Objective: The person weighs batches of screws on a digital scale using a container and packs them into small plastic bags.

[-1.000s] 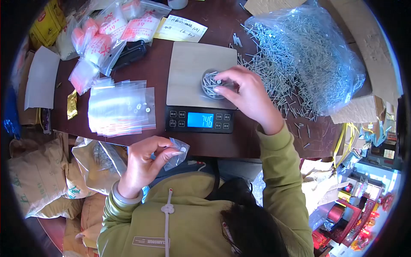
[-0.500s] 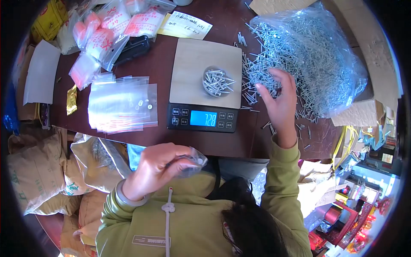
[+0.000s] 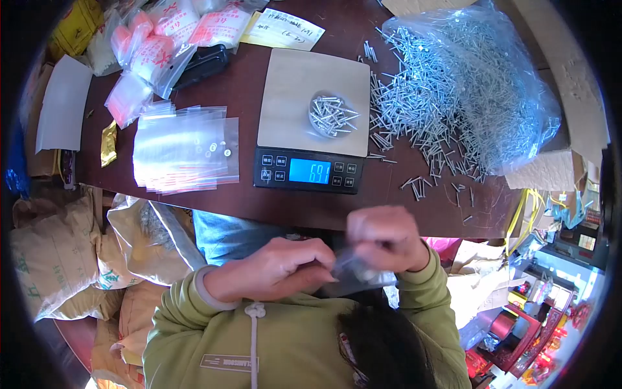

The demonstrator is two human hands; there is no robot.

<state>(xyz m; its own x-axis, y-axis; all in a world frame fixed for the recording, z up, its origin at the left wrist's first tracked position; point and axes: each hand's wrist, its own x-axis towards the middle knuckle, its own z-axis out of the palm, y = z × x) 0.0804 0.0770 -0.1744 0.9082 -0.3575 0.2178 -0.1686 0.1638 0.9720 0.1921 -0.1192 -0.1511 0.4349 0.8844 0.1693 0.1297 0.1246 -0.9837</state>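
Close to my chest, my left hand (image 3: 285,267) is closed on the edge of a small clear plastic bag (image 3: 353,272). My right hand (image 3: 383,236), slightly blurred, is curled in at the bag's other side; small items inside the bag are too smeared to name. Beyond my hands stands a digital scale (image 3: 278,123) with a lit blue display. A round clear dish (image 3: 315,126) of screws (image 3: 337,117) rests on its plate. Right of the scale, a heap of loose screws (image 3: 414,84) spills from a large clear plastic bag (image 3: 512,97).
Flat zip bags (image 3: 175,149) lie stacked left of the scale. Behind them are filled red-and-white packets (image 3: 152,58), a black object (image 3: 204,68) and a handwritten yellow note (image 3: 282,29). A gold wrapper (image 3: 109,144) lies at left. Brown sacks (image 3: 55,246) stand below the table's left side.
My right hand has left the screw heap and come down to the plastic bag by my left hand. The left hand has shifted right and slightly down. The scale's reading has dropped from 728.
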